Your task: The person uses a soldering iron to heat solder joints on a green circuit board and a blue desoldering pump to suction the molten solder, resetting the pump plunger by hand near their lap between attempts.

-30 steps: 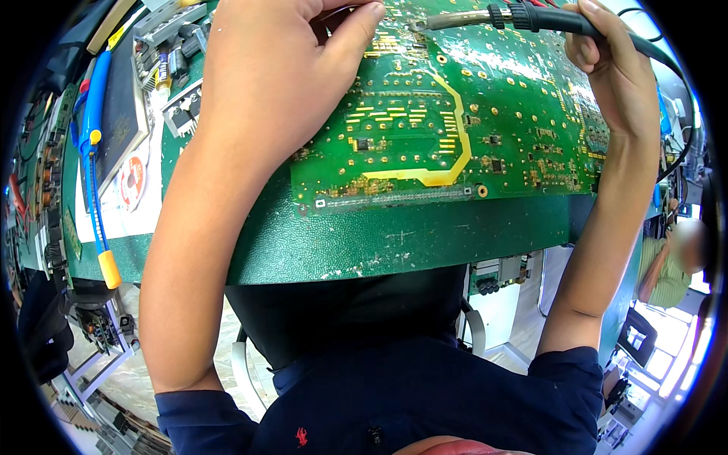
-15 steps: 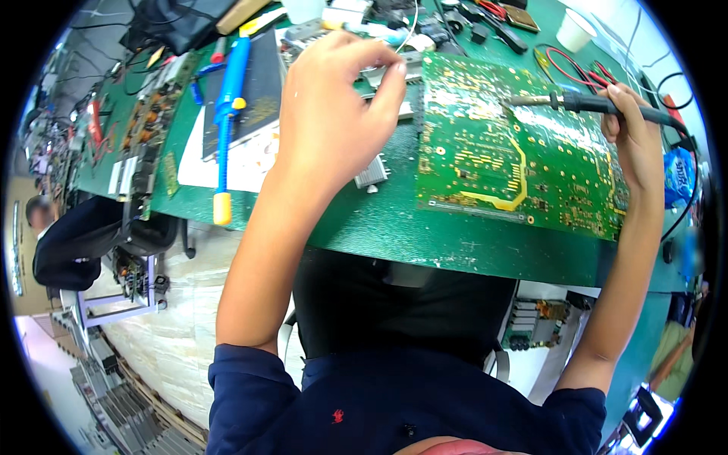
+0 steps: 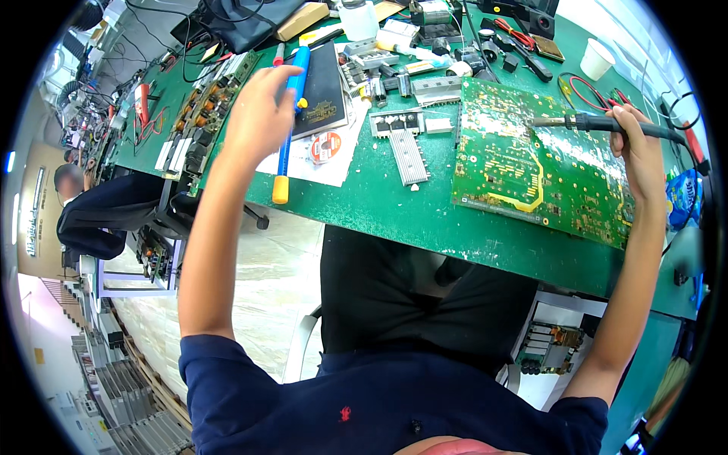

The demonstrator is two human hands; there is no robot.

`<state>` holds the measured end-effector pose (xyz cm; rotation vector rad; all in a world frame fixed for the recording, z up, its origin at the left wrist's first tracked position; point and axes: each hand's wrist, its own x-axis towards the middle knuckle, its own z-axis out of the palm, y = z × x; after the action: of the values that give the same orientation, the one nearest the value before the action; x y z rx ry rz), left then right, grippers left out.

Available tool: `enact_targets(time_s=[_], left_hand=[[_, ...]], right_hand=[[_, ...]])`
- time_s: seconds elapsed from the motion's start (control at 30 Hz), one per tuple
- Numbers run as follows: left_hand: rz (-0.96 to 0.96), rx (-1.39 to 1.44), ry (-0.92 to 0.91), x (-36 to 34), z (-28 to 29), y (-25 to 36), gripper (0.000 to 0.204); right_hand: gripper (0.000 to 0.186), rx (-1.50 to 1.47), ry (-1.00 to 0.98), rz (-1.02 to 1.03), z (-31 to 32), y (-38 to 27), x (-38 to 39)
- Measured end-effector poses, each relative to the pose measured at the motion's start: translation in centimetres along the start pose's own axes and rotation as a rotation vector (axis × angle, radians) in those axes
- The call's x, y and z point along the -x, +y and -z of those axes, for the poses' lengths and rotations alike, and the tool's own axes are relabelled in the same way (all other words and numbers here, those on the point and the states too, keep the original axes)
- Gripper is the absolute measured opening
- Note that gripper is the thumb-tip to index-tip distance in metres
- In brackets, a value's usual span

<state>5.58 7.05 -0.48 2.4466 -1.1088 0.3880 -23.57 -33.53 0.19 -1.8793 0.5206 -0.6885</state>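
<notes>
My right hand (image 3: 635, 148) grips the black handle of a soldering iron (image 3: 595, 123). Its metal tip points left over the green circuit board (image 3: 497, 163) at the right of the bench; contact with the board cannot be told. A blue desoldering pump (image 3: 285, 155) with yellow parts lies on papers and a dark booklet (image 3: 327, 95). Beside its barrel is my left hand (image 3: 260, 114), thumb and forefinger apart around the blue tube, not visibly closed on it. Left of that hand rests a long board with components (image 3: 206, 110).
Finned heatsinks (image 3: 409, 155) lie between the papers and the green board. Loose capacitors and tools crowd the bench's far side, with a white cup (image 3: 597, 59) at far right. A blue packet (image 3: 682, 199) sits beyond my right wrist. Another person (image 3: 114, 208) sits at far left.
My left hand has moved left from beside the green board to the desoldering pump, its fingers parting. The view has shifted left. The soldering iron stays in my right hand over the board.
</notes>
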Motion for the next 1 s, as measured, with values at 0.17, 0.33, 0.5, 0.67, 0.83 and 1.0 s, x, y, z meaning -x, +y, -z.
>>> enact_targets(time_s=[0.17,0.33,0.5,0.67,0.83,1.0], left_hand=[[0.1,0.133,-0.266,-1.3,-0.8,-5.3,0.051],[-0.172,-0.1,-0.388,-0.4,0.0,-3.0,0.072],[-0.225,-0.279,-0.407,-0.4,0.9,-1.9,0.067],[-0.249,0.096,-0.255,-1.2,1.6,-5.0,0.053],[-0.109,0.532,0.121,0.8,3.8,-5.0,0.045],[-0.143,1.014,0.409,1.7,5.4,0.6,0.046]], right_hand=[[0.029,-0.036,-0.015,0.017,-0.8,-0.3,0.1],[0.028,-0.021,0.009,0.002,-0.6,-0.1,0.1],[0.028,-0.023,0.005,0.01,-0.6,0.2,-0.2],[0.029,0.009,0.017,0.021,-0.4,0.1,0.0],[0.027,-0.024,-0.026,0.053,-1.0,0.6,-0.8],[0.027,-0.018,-0.044,0.004,0.3,0.7,-0.6]])
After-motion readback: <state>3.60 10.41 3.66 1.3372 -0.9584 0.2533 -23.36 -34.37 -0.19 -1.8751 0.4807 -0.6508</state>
